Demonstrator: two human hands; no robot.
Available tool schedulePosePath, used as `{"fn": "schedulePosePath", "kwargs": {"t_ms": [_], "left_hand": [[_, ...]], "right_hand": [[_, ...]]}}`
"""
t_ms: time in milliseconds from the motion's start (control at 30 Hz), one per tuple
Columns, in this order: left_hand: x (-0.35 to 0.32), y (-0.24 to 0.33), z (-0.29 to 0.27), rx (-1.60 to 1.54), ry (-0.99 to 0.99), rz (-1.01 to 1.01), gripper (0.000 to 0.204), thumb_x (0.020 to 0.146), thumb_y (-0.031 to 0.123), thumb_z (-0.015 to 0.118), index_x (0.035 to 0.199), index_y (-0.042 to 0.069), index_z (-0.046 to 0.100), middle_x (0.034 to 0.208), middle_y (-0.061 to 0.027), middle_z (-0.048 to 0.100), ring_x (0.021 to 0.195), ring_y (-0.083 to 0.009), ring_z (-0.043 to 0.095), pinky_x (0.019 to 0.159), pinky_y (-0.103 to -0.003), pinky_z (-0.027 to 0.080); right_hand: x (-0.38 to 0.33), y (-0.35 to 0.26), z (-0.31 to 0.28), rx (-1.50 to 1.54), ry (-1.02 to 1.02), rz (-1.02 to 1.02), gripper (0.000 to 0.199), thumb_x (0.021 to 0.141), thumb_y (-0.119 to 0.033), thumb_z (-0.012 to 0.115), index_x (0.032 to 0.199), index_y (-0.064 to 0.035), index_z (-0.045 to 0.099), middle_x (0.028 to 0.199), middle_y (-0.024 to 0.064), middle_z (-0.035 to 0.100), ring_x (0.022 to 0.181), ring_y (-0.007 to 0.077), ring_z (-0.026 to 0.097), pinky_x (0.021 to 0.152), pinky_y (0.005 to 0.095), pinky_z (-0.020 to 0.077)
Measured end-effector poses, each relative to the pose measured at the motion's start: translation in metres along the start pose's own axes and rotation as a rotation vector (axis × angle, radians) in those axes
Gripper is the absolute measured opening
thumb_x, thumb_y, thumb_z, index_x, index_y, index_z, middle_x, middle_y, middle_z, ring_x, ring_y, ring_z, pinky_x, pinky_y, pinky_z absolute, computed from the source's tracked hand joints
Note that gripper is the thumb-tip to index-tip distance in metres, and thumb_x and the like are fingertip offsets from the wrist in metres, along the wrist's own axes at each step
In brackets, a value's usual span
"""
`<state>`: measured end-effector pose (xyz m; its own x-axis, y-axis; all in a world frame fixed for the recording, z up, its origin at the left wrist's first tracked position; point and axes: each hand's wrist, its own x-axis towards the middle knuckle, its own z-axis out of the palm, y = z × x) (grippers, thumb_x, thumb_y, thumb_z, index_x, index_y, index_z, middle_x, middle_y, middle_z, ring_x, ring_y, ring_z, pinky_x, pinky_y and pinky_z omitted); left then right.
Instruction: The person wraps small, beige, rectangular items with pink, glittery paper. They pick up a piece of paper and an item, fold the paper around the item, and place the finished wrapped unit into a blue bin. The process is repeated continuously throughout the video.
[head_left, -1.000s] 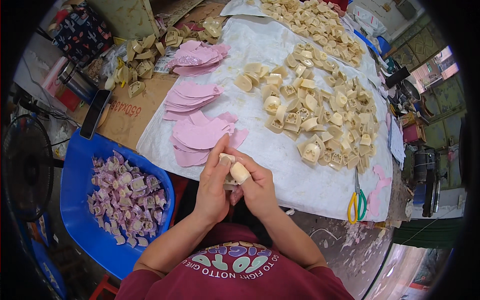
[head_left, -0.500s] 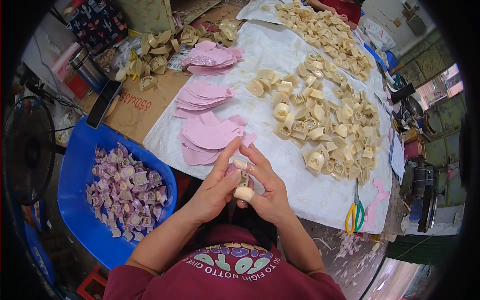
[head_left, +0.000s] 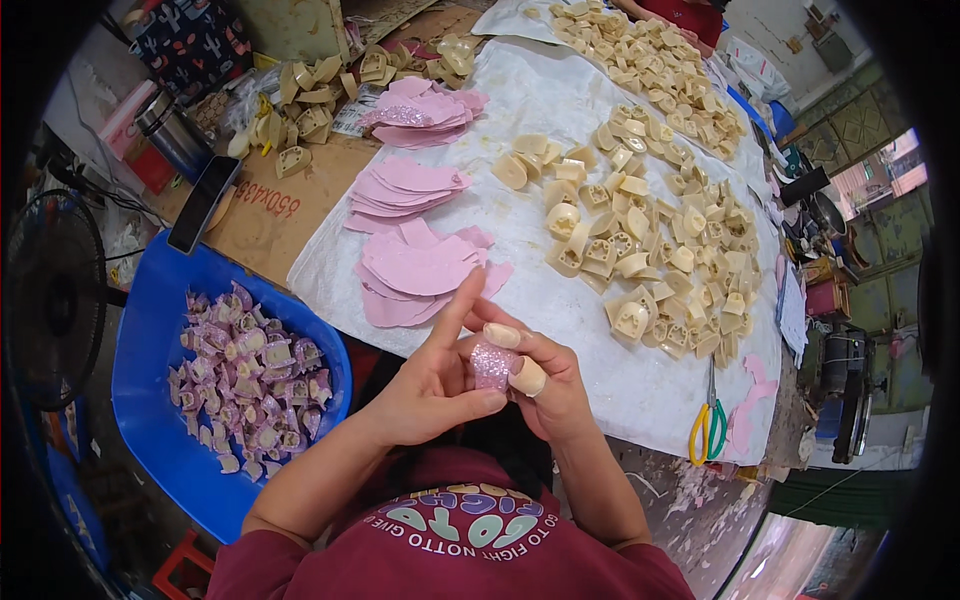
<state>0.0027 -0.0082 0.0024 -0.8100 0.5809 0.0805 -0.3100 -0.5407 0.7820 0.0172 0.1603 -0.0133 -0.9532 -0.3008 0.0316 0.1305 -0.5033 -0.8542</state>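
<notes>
Above my lap, at the near edge of the table, I hold a small shoe heel [head_left: 492, 367] wrapped in glittery pink material. My right hand [head_left: 556, 390] grips it between thumb and fingers; beige covers sit on the thumb and a fingertip. My left hand [head_left: 425, 388] closes on its left side, thumb along the bottom, index finger stretched up and away. Just beyond my hands lies a fanned stack of pink cut pieces [head_left: 415, 265]. A large heap of bare beige heels [head_left: 650, 240] spreads over the white cloth [head_left: 490, 215] to the right.
On my left, a blue tub [head_left: 150, 440] holds many pink-covered heels. Scissors [head_left: 709, 430] with yellow and green handles lie at the cloth's near right. A phone [head_left: 204, 203], a steel flask [head_left: 175, 135] and a fan [head_left: 60, 290] stand left. Another person [head_left: 690, 18] is at the far end.
The heel has been turned, so its glittery pink face now shows instead of its hollow beige side. My right fingers have shifted around it, and my left thumb has moved lower.
</notes>
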Motion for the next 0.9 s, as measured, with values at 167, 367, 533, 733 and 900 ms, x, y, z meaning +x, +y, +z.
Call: {"fn": "schedulePosePath", "kwargs": {"t_ms": [167,367,533,733,900], "left_hand": [[0.005,0.017,-0.013,0.794,-0.041,0.146,0.093,0.078,-0.008,0.062,0.153,0.013,0.012,0.115,-0.0123,0.054,0.107,-0.0225,0.054,0.091,-0.034,0.043],[0.013,0.015,-0.023,1.403,-0.225,0.417,0.083,0.061,-0.009,0.066,0.139,0.004,0.039,0.106,-0.0171,0.056,0.093,-0.0376,0.057,0.080,-0.043,0.046],[0.010,0.027,-0.028,1.454,-0.163,0.311,0.069,0.061,-0.001,0.070,0.127,0.002,0.049,0.096,-0.0142,0.056,0.089,-0.0334,0.057,0.076,-0.041,0.046],[0.008,0.035,-0.019,1.556,-0.165,0.264,0.049,0.060,0.008,0.075,0.106,0.003,0.057,0.083,-0.0107,0.055,0.079,-0.0313,0.059,0.066,-0.040,0.047],[0.008,0.030,-0.014,1.562,-0.059,0.192,0.042,0.060,0.014,0.076,0.097,0.005,0.057,0.078,-0.0100,0.058,0.071,-0.0302,0.061,0.060,-0.040,0.047]], "right_hand": [[0.001,0.001,-0.005,-0.032,0.198,0.081,0.038,0.090,-0.015,0.064,0.125,-0.0016,0.059,0.131,0.0146,0.053,0.115,0.0221,0.057,0.094,0.0337,0.0494],[0.000,-0.017,-0.011,-0.083,0.263,0.326,0.024,0.090,-0.011,0.063,0.109,0.0027,0.066,0.094,0.0105,0.069,0.082,0.0170,0.067,0.076,0.0317,0.0569],[0.002,-0.019,-0.009,-0.395,0.223,0.287,0.018,0.089,-0.007,0.062,0.102,0.0051,0.067,0.091,0.0100,0.069,0.081,0.0151,0.066,0.074,0.0285,0.0562],[-0.002,-0.024,-0.008,-0.253,0.191,0.294,0.018,0.088,-0.005,0.061,0.102,0.0047,0.067,0.092,0.0085,0.069,0.081,0.0118,0.064,0.072,0.0245,0.0535],[0.000,-0.019,0.001,-0.586,0.194,0.151,0.017,0.090,-0.005,0.059,0.104,0.0024,0.066,0.092,0.0047,0.068,0.082,0.0081,0.060,0.074,0.0239,0.0502]]}}
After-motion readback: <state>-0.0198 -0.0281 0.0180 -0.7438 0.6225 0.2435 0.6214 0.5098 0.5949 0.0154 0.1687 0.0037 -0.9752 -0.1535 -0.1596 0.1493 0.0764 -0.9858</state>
